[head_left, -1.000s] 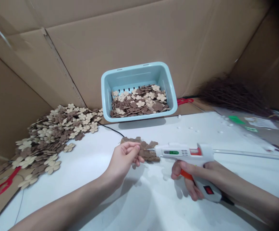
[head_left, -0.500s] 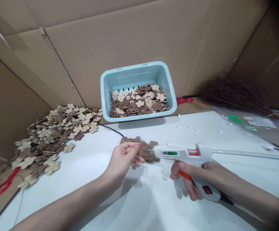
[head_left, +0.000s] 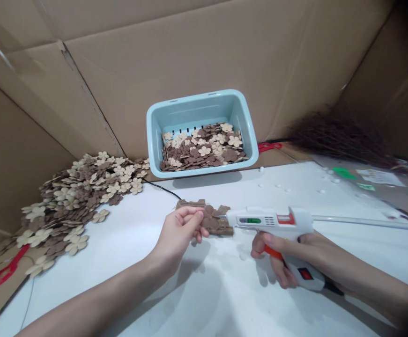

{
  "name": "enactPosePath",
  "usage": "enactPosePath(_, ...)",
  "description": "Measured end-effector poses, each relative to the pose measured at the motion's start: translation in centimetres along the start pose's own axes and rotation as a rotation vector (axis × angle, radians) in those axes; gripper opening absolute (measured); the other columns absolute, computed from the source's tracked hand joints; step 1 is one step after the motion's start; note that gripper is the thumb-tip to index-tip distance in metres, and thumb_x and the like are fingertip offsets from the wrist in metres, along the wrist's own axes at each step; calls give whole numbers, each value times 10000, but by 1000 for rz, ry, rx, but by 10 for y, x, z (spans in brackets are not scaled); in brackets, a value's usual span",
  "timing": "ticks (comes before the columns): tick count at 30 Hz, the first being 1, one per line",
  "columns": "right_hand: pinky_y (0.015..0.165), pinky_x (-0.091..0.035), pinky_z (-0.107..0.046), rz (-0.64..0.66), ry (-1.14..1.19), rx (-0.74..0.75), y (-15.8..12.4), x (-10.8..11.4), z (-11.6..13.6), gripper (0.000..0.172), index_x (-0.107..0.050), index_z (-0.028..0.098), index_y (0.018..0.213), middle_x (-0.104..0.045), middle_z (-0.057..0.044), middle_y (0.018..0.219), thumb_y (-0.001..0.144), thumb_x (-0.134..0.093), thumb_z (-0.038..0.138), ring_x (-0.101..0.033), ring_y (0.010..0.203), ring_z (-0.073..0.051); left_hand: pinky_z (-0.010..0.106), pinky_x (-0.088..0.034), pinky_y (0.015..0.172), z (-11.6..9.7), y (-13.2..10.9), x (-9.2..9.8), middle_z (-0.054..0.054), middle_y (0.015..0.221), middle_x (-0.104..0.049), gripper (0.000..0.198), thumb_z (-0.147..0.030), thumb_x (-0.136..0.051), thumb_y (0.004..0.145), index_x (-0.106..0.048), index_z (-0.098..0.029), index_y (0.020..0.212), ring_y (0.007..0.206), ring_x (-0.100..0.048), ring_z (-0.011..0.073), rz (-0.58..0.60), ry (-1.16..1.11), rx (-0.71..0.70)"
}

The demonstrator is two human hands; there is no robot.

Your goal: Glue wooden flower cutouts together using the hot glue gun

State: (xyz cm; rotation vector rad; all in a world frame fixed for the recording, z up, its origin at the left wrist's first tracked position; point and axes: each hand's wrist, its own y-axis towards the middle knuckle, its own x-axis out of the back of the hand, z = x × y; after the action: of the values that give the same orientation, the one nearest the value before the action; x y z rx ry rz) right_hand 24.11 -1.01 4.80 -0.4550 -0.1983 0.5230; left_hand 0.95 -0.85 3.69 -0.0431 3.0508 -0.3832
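My left hand [head_left: 181, 231] pinches a small brown flower cutout [head_left: 211, 219] just above the white table [head_left: 189, 290]. My right hand [head_left: 291, 255] grips a white glue gun [head_left: 270, 220] with an orange trigger, one finger on the trigger. The gun's nozzle touches the cutout. A clear glue stick [head_left: 365, 222] juts out behind the gun to the right. Under the cutout lie more brown cutouts [head_left: 221, 228].
A light blue tub [head_left: 200, 107] with brown and cream flower cutouts stands at the back centre. A large heap of flower cutouts [head_left: 73, 196] lies at the left. Red scissors [head_left: 5, 271] sit at the far left. Dry twigs [head_left: 344, 138] lie back right. Cardboard walls surround the table.
The glue gun and my right hand have shifted very slightly. My left hand keeps its pinch on the cutout in the same place.
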Motion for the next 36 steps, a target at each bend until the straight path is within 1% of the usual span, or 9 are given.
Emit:
enactPosePath(3,480,-379,-227,-7,0,-12,0,0,0,475,-673,164,788,-634,-5,446,748,-579,628,-509,420,-114,198,-367,490,3,1,1,0,544,-612,265,-333,-655,782,-619,-117,931,476,-496,77,-10,11,-15)
enactPosePath(9,469,-381,-241,29,-1,28,1,0,0,470,-654,157,801,-627,-6,422,762,-565,617,-508,396,-124,209,-370,488,6,2,2,-5,562,-588,251,-313,-645,787,-634,-115,940,502,-495,87,-12,15,-22)
enactPosePath(13,465,-369,-241,27,-6,25,1,0,0,468,-654,160,796,-627,-7,426,765,-562,618,-498,394,-121,212,-378,476,4,1,1,-8,549,-570,233,-293,-629,797,-652,-113,943,493,-494,93,-11,66,-41)
enactPosePath(18,475,-367,-246,30,-18,31,2,1,-1,473,-657,163,786,-625,-10,429,761,-562,626,-498,401,-125,199,-353,459,-2,1,1,-20,510,-545,246,-293,-596,827,-678,-112,973,440,-445,71,-8,164,-72)
enactPosePath(31,492,-362,-242,25,-24,16,2,0,-3,496,-664,154,793,-636,-19,454,747,-572,639,-497,428,-116,189,-349,458,-1,2,1,-36,474,-516,236,-282,-579,838,-679,-111,966,419,-429,63,-1,202,-52)
enactPosePath(36,478,-355,-242,26,-36,27,1,-1,-2,486,-659,158,790,-634,-14,452,752,-563,634,-502,419,-120,177,-310,417,1,2,1,-40,468,-506,239,-302,-594,820,-669,-110,941,409,-422,64,-4,233,-52)
